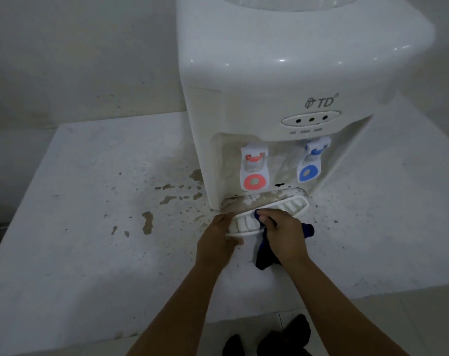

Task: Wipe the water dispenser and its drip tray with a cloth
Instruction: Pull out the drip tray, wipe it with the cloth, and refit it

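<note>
Mid-task, drip tray stage: the drip tray (267, 214) is pulled partway out of its slot at the foot of the water dispenser (269, 80) and tilted, its front rim toward the person. Left hand (219, 236) grips the tray's left end, fingers over the top edge and thumb under the front rim, steadying it. Right hand (282, 228) is clenched on a dark blue cloth (265, 255), pressing a bunched corner onto the slotted tray top near the middle; the rest of the cloth hangs down below the hand onto the counter (89, 201). Hands close together, not touching. Judging by what shows, a lot is left: brownish grime sits in the recess behind the tray, the niche wall around the red tap (254, 168) and blue tap (310, 163) looks stained, and dried brown splatter marks the counter left of the unit. The upper dispenser body looks fairly clean and glossy, but can't tell whether it has been wiped. The right half of the tray isn't reached yet; probably early-to-middle progress
</note>
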